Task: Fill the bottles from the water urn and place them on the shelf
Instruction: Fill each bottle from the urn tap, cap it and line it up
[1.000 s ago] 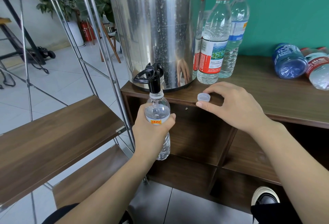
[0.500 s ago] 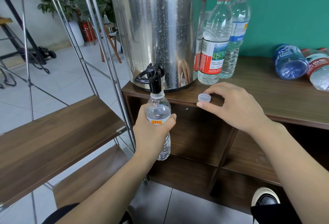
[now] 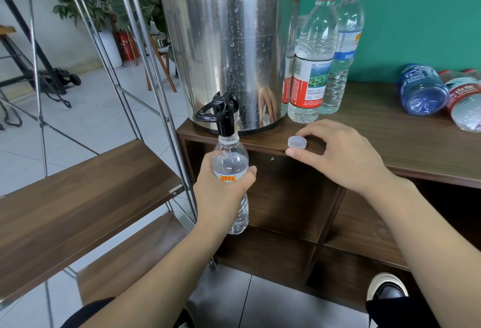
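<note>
Nothing has shifted: left hand (image 3: 221, 195) grips bottle (image 3: 230, 169) (under the tap); right hand (image 3: 341, 155) pinches cap (image 3: 297, 142).

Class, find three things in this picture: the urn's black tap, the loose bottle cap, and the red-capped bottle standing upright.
black tap (image 3: 224, 122), head view, on its spout above the bottle mouth.
bottle cap (image 3: 297, 142), head view, on its open inside.
red-capped bottle (image 3: 309, 77), head view, on its label.
</note>
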A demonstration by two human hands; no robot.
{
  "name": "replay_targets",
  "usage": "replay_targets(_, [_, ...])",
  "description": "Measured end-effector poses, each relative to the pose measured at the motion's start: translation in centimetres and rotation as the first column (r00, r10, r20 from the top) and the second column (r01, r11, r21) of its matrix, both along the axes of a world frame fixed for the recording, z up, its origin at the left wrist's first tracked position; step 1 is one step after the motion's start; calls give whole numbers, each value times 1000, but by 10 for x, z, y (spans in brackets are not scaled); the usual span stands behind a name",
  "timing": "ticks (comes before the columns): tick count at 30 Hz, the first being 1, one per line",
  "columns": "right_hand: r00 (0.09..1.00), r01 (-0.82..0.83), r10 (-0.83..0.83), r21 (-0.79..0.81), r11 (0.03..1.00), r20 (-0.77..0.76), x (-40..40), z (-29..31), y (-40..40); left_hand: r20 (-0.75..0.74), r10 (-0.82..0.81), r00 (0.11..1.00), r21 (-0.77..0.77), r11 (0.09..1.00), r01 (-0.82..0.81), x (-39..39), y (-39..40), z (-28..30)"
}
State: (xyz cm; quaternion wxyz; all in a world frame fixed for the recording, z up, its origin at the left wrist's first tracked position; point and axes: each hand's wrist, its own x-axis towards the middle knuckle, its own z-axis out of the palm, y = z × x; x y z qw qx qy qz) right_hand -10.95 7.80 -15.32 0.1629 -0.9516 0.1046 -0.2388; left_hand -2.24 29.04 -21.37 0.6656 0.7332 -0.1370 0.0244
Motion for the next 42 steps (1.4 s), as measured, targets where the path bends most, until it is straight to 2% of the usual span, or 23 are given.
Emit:
replay_targets(7, [997, -30, 27, 40, 999, 75, -1, 10, 12, 0, -3, 1000, -1, 1000, 3, 0, 0, 0])
replay_targets(17, [922, -216, 220, -48, 975, 319, 14, 40, 65, -6, -28, 1000, -35, 999, 28, 0, 0, -1])
replay_targets(30, [815, -394, 385, -73, 916, 434, 35, 54, 101, -26, -36, 999, -55, 998, 34, 1, -1, -2])
replay_targets(42, [785, -385, 392, -119, 915, 480, 38, 56, 104, -34, -37, 999, -57, 998, 35, 2, -1, -2])
